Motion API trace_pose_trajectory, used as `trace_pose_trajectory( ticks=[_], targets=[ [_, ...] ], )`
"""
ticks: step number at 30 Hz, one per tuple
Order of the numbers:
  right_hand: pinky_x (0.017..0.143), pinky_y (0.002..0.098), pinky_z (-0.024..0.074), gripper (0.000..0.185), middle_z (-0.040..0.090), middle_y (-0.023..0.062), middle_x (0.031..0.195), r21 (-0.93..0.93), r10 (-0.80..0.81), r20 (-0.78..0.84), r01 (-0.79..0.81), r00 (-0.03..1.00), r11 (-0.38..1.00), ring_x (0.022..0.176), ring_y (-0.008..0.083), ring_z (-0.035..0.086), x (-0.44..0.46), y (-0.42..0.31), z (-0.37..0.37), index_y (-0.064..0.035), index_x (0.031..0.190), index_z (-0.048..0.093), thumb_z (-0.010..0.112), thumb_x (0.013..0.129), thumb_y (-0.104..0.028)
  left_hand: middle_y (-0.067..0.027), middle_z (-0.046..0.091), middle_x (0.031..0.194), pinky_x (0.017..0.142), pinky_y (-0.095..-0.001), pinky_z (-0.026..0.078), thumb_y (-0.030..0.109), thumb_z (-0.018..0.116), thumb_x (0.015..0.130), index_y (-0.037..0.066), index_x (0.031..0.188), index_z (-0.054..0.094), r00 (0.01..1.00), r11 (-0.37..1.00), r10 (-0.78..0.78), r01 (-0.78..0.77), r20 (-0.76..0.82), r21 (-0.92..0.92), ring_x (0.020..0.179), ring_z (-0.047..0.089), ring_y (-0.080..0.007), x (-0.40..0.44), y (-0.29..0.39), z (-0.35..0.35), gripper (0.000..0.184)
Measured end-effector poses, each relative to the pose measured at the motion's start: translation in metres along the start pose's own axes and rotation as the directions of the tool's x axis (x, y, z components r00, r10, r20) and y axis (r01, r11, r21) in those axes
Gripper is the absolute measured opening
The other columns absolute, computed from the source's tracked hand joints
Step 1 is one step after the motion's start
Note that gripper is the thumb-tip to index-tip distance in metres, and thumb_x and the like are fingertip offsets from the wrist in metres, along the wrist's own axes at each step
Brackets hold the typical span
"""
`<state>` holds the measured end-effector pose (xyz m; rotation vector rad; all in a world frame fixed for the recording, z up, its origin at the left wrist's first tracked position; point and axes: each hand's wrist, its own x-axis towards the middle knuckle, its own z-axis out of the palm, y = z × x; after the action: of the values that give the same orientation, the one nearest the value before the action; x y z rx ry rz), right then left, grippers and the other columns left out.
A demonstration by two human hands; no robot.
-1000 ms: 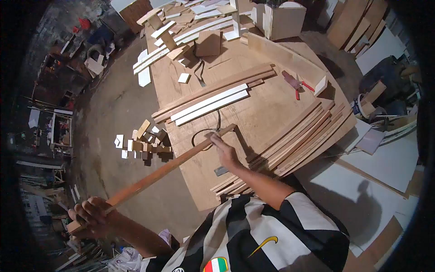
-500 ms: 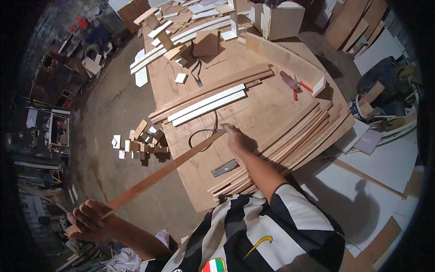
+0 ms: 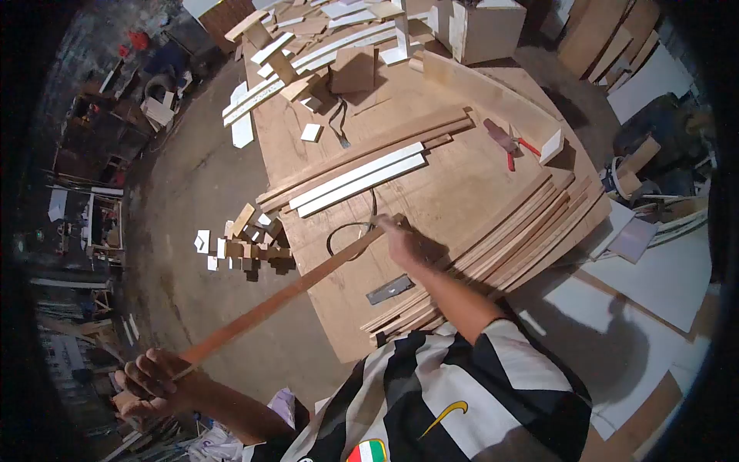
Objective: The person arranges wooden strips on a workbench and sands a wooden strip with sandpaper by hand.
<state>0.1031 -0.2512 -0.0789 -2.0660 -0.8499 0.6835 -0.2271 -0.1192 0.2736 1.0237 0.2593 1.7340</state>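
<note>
A long brown wooden strip (image 3: 281,296) slants from the lower left up over the workbench (image 3: 327,323). My left hand (image 3: 150,383) has its fingers wrapped round the strip's lower end, out beyond the bench edge. At the upper end, my right hand (image 3: 402,245) grips the strip just above the bench top; its fingertips are slightly blurred. A dark cord (image 3: 332,235) loops behind the strip near that hand. Below it lies a flat grey metal piece (image 3: 389,289).
Several thin wooden strips (image 3: 500,250) lie stacked along the near bench edge. Two white strips (image 3: 358,183) rest beside brown ones. Red-handled pliers (image 3: 510,158) lie at the right. Small wood blocks (image 3: 250,250) are piled left of the bench, and white panels (image 3: 639,269) stand right.
The bench and its things sit slightly farther right and lower in view. My right hand has shifted slightly at the strip's upper end; my left hand stays on the lower end.
</note>
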Motion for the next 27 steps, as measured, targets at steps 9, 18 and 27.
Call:
trace_pose_trajectory(
  ticks=[9, 18, 27],
  targets=[
    [0.101, 0.0406, 0.0458, 0.045, 0.06, 0.0187, 0.128, -0.047, -0.096, -0.025, 0.095, 0.995, 0.994, 0.12, 0.0346, 0.057, 0.0, -0.001, 0.003, -0.0127, 0.129, 0.059, 0.033, 0.094, 0.0, 0.0001, 0.039, 0.055, 0.047, -0.0274, 0.034, 0.059, 0.058, 0.091, 0.014, 0.071, 0.042, 0.943, 0.979, -0.041, 0.104, 0.329, -0.174, 0.045, 0.039, -0.0136, 0.013, -0.009, 0.01, 0.052],
    [0.095, 0.0344, 0.0481, 0.039, 0.064, 0.0228, 0.116, 0.096, -0.089, -0.12, 0.101, 0.989, 0.99, 0.107, 0.0299, 0.062, 0.019, 0.055, 0.036, -0.0132, 0.131, 0.06, 0.039, 0.1, -0.005, -0.0001, 0.039, 0.056, 0.047, -0.0273, 0.034, 0.06, 0.054, 0.093, 0.013, 0.075, 0.046, 0.951, 0.987, 0.006, 0.045, 0.309, -0.157, 0.046, 0.039, -0.0136, 0.011, -0.011, 0.013, 0.05],
    [0.098, 0.0391, 0.0494, 0.042, 0.063, 0.018, 0.126, 0.103, -0.091, 0.035, 0.087, 0.995, 0.991, 0.115, 0.0301, 0.063, -0.003, -0.014, -0.005, -0.0138, 0.129, 0.061, 0.037, 0.097, -0.005, -0.0002, 0.039, 0.056, 0.047, -0.0272, 0.034, 0.059, 0.051, 0.094, 0.013, 0.078, 0.048, 0.957, 0.989, 0.029, 0.015, 0.29, -0.149, 0.047, 0.039, -0.0136, 0.009, -0.008, 0.015, 0.049]
  ],
)
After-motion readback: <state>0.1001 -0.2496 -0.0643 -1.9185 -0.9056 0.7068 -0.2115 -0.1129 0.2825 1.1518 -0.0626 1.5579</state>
